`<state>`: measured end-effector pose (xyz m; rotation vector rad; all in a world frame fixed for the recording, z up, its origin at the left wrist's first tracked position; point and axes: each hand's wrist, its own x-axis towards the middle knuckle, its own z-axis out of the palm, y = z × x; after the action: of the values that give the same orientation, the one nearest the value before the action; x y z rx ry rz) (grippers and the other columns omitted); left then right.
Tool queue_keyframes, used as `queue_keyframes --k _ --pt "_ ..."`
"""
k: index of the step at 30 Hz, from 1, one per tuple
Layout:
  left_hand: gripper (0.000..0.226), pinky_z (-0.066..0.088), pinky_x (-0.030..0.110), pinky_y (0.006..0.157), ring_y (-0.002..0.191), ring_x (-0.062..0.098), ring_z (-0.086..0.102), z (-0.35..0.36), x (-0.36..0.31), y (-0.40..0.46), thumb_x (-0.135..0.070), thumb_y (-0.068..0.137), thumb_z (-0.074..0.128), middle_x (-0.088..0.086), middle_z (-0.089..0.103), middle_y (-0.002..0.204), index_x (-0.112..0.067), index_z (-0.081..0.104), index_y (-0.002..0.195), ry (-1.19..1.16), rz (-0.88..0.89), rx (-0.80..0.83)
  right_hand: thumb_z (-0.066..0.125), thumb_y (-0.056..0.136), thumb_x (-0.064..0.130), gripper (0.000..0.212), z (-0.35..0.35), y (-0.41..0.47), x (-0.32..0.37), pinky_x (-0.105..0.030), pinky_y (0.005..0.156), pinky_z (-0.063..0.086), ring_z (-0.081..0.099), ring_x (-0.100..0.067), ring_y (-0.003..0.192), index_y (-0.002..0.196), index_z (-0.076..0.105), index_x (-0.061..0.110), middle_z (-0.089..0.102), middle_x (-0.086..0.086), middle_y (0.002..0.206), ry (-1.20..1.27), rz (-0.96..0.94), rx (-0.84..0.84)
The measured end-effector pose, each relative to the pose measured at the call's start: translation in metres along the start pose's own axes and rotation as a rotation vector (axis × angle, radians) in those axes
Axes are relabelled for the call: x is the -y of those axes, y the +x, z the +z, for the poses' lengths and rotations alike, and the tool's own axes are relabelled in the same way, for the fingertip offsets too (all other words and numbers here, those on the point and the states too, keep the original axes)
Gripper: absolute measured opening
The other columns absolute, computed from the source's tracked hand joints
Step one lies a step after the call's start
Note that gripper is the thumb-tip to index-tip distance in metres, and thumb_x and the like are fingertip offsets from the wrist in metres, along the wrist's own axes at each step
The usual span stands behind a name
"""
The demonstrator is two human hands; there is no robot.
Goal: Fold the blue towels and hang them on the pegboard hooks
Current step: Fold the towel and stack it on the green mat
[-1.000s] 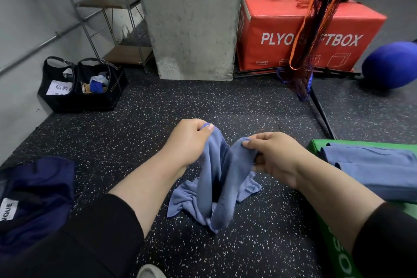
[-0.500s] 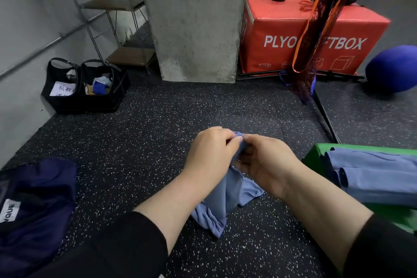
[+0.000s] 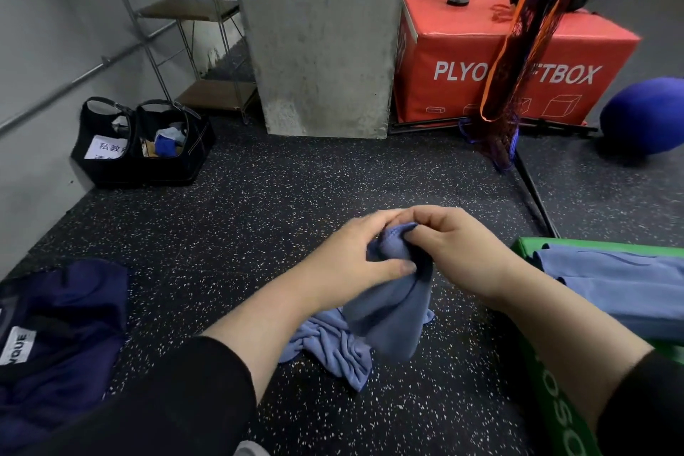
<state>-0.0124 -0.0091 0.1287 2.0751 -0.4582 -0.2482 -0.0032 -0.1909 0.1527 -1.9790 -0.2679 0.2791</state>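
Observation:
A light blue towel point(image 3: 385, 322) hangs bunched from both my hands, its lower end crumpled on the speckled black floor. My left hand point(image 3: 355, 263) grips its top edge, thumb over the cloth. My right hand point(image 3: 455, 248) pinches the same top edge, and the two hands touch each other. Folded blue towels point(image 3: 622, 281) lie stacked on a green box point(image 3: 555, 381) at the right. No pegboard or hooks are in view.
A concrete pillar point(image 3: 318, 33) stands ahead, a red plyo soft box point(image 3: 514, 59) and a hanging net point(image 3: 518, 48) to its right, a blue ball point(image 3: 644, 115) at far right. Black bags point(image 3: 144, 144) sit by the left wall. Dark navy fabric point(image 3: 55, 337) lies at lower left.
My hands, apart with a towel corner in each one second ago, have come together and now hold the top edge jointly. The towel hangs doubled beneath them.

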Motion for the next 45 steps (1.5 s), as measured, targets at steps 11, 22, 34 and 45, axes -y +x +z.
queue_keyframes --k 11,22,34,45 --pt "0.015 0.038 0.031 0.059 0.068 0.019 0.056 -0.007 0.023 -0.002 -0.027 0.095 0.059 -0.008 0.061 0.069 -0.028 0.061 0.080 0.397 -0.271 -0.098 0.047 0.091 0.008 0.037 -0.031 -0.006 -0.021 -0.042 0.074 0.054 0.066 -0.030 0.080 0.085 0.071 0.036 0.074 0.002 0.081 -0.249 0.023 -0.296" --pt "0.016 0.044 0.025 0.055 0.066 0.025 0.066 -0.048 0.054 -0.040 -0.015 0.095 0.053 0.004 0.070 0.077 -0.022 0.063 0.085 0.446 -0.770 -0.181 0.049 0.093 0.006 0.033 -0.050 -0.018 -0.037 -0.029 0.056 0.041 0.053 -0.011 0.055 0.082 0.069 0.030 0.069 0.008 0.072 -0.317 0.070 -0.384" --pt "0.022 0.046 0.025 0.056 0.049 0.018 0.055 -0.075 0.024 -0.041 -0.002 0.095 0.050 0.015 0.074 0.074 -0.013 0.067 0.101 -0.414 -0.628 -0.367 0.054 0.096 0.015 0.029 -0.059 -0.015 -0.053 -0.038 0.071 0.052 0.064 -0.023 0.077 0.086 0.065 0.040 0.071 0.005 0.082 -0.432 0.066 -0.401" --pt "0.012 0.036 0.030 0.057 0.059 0.019 0.050 -0.075 0.044 -0.037 -0.012 0.084 0.072 0.000 0.071 0.073 -0.022 0.077 0.086 0.276 -0.391 -0.403 0.051 0.096 0.009 0.026 -0.054 -0.011 -0.053 -0.027 0.055 0.039 0.052 -0.010 0.060 0.094 0.069 0.028 0.065 0.005 0.073 -0.339 0.067 -0.453"
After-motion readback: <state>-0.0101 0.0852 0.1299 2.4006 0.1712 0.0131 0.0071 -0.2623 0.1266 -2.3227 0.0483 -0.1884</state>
